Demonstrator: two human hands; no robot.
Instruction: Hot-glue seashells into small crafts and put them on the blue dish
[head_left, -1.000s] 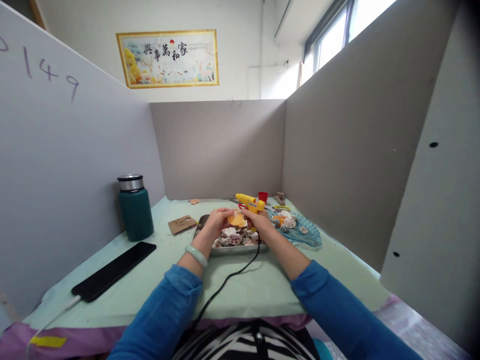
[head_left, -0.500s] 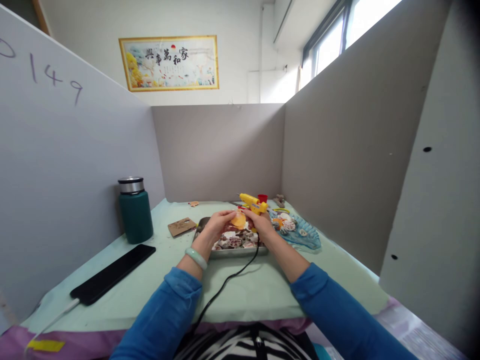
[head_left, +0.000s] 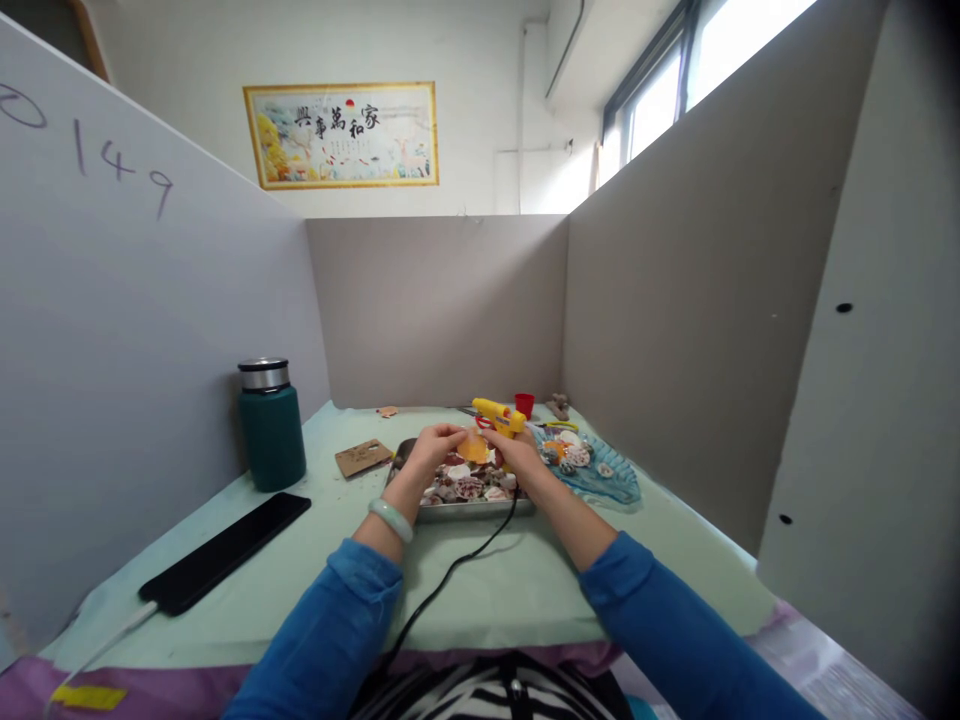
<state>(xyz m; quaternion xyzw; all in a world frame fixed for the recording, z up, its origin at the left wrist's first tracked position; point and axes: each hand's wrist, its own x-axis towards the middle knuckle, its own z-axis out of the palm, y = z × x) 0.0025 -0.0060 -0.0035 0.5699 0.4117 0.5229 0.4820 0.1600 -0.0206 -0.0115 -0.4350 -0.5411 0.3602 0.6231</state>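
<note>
My left hand is closed, its fingertips pinching an orange seashell by its left side. A yellow hot glue gun is gripped in my right hand, its nozzle turned to the far left. The right fingertips also reach the shell's upper right edge; whether they press on it I cannot tell. Both hands are over a metal tray of mixed seashells. From the glue gun a black cord runs down to the table's front edge.
A blue shell-shaped dish with shells lies right of the tray; a red cup stands behind. Brown cardboard, a green bottle and a black phone on a white cable are at left. Grey partitions enclose the table.
The glue gun has shifted slightly left relative to the red cup, which now shows more fully. The orange shell stays between the hands. The whole view has moved slightly.
</note>
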